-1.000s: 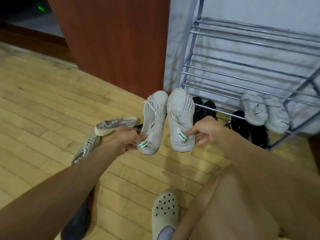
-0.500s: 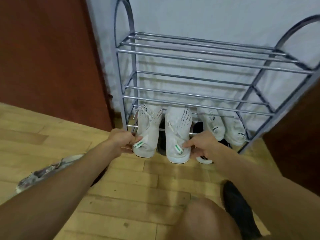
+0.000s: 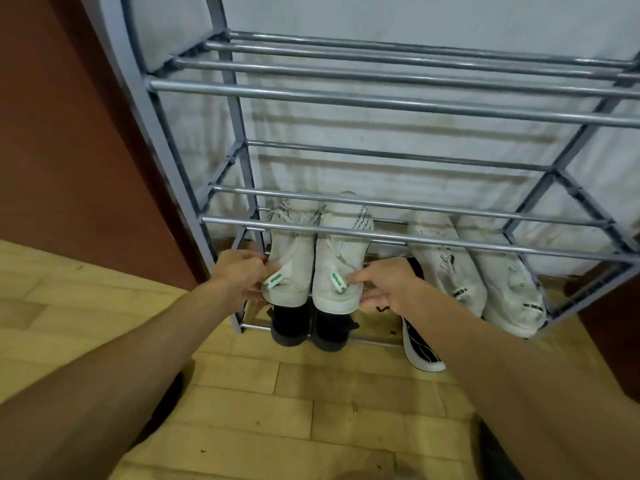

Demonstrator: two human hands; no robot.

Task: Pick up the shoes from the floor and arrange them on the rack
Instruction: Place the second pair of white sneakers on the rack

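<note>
- The left hand point(image 3: 239, 275) pinches the heel of the left white sneaker point(image 3: 291, 258).
- The right hand point(image 3: 388, 289) grips the heel of the right white sneaker point(image 3: 341, 265), fingers closed on it.
- Both sneakers lie side by side, toes inward, on a lower shelf at the left end of the metal shoe rack point(image 3: 381, 98).
- Another white pair point(image 3: 485, 271) sits at the rack's right end on the same shelf.
- Dark shoes point(image 3: 304, 327) rest on the rack's bottom shelf below.

Wooden plank floor point(image 3: 277, 403), white wall point(image 3: 415, 19), reddish-brown panel point(image 3: 52, 133).
</note>
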